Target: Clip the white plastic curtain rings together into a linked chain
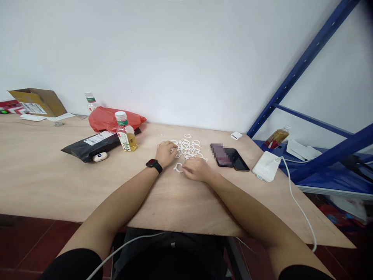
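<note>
Several white rings (189, 147) lie in a loose pile on the wooden table (180, 206). My left hand (166, 153), with a black watch on its wrist, rests at the left edge of the pile, its fingers curled at the nearest rings; what it holds, if anything, is too small to tell. In front of the pile, my right hand (196, 169) pinches the edge of a single white ring (178, 167), which stays close to the table top.
Left of my hands are a drink bottle (127, 136), a black package (90, 146), a red bag (105, 118) and a cardboard box (43, 102). To the right lie two phones (240, 160) and a white power bank (266, 166) with a cable, beside a blue metal rack (303, 62).
</note>
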Demonstrator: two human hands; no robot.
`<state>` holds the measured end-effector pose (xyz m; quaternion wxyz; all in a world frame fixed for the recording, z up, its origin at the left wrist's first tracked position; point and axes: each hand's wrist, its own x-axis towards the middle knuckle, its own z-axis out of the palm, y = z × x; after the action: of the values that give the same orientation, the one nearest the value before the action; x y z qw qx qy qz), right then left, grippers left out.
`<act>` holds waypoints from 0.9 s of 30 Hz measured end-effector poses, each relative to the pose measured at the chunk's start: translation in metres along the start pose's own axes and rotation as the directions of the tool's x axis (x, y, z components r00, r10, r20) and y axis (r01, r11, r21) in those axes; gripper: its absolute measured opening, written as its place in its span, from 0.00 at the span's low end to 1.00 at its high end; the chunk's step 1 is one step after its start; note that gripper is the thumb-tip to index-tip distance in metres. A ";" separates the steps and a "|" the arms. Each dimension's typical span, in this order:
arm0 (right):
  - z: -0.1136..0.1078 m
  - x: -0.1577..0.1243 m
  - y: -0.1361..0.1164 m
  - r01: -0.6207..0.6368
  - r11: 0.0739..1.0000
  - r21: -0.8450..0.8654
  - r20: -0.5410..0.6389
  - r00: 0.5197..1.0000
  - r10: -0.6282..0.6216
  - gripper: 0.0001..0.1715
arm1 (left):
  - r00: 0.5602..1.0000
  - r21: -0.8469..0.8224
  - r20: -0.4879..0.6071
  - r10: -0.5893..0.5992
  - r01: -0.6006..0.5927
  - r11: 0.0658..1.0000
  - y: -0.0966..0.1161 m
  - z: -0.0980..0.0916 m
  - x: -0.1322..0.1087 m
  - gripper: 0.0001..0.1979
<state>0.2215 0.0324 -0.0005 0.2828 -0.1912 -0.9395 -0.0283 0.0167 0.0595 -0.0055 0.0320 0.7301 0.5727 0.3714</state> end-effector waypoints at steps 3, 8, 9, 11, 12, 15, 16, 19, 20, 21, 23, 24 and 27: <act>0.004 0.001 -0.001 0.011 0.999 0.033 0.029 1.000 -0.012 0.08 | 0.985 0.021 0.019 -0.172 0.171 0.985 -0.009 0.000 0.004 0.11; 0.004 -0.001 0.003 -0.071 0.997 0.017 0.062 0.996 0.070 0.10 | 0.962 0.037 0.031 -0.271 0.270 0.962 -0.010 -0.001 0.007 0.13; 0.004 -0.001 0.002 -0.071 0.997 0.025 0.087 0.994 0.068 0.11 | 0.957 0.047 0.035 -0.287 0.285 0.957 -0.009 -0.002 0.007 0.13; 0.004 0.000 0.000 -0.065 0.997 0.044 0.133 0.989 0.059 0.13 | 0.944 0.069 0.055 -0.325 0.321 0.944 -0.007 -0.002 0.006 0.14; 0.004 0.001 -0.001 -0.061 0.997 0.052 0.148 0.988 0.053 0.14 | 0.937 0.080 0.068 -0.343 0.338 0.938 -0.006 -0.002 0.006 0.14; 0.006 0.003 -0.006 -0.029 0.996 0.088 0.168 0.986 0.014 0.13 | 0.927 0.115 0.105 -0.359 0.347 0.931 -0.006 0.000 0.005 0.13; 0.007 0.004 -0.006 -0.015 0.994 0.112 0.166 0.986 -0.004 0.13 | 0.929 0.125 0.114 -0.351 0.337 0.933 -0.007 0.000 0.004 0.13; 0.009 0.002 -0.004 -0.010 0.985 0.175 0.130 0.991 -0.013 0.14 | 0.941 0.141 0.123 -0.315 0.298 0.944 -0.008 0.003 0.003 0.13; 0.009 0.001 -0.003 -0.030 0.984 0.178 0.102 0.995 0.011 0.14 | 0.946 0.141 0.116 -0.302 0.285 0.948 -0.009 0.004 0.003 0.12; 0.010 -0.001 -0.001 -0.059 0.984 0.171 0.071 0.996 0.047 0.15 | 0.952 0.139 0.106 -0.288 0.273 0.952 -0.009 0.005 0.002 0.12; 0.011 -0.003 0.004 -0.127 0.980 0.151 0.007 0.992 0.127 0.15 | 0.962 0.123 0.077 -0.262 0.251 0.960 -0.010 0.007 0.002 0.11; 0.011 -0.005 0.007 -0.163 0.976 0.146 -0.018 0.986 0.167 0.14 | 0.967 0.112 0.061 -0.248 0.241 0.964 -0.010 0.008 0.002 0.11; 0.012 -0.007 0.016 -0.282 0.947 0.154 -0.075 0.952 0.296 0.13 | 0.979 0.065 0.002 -0.201 0.201 0.977 -0.010 0.008 0.002 0.09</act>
<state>0.2265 0.0473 -0.0154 0.3418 -0.3048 -0.8861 0.0709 0.0137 0.0679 -0.0152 0.0482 0.6706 0.6552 0.3445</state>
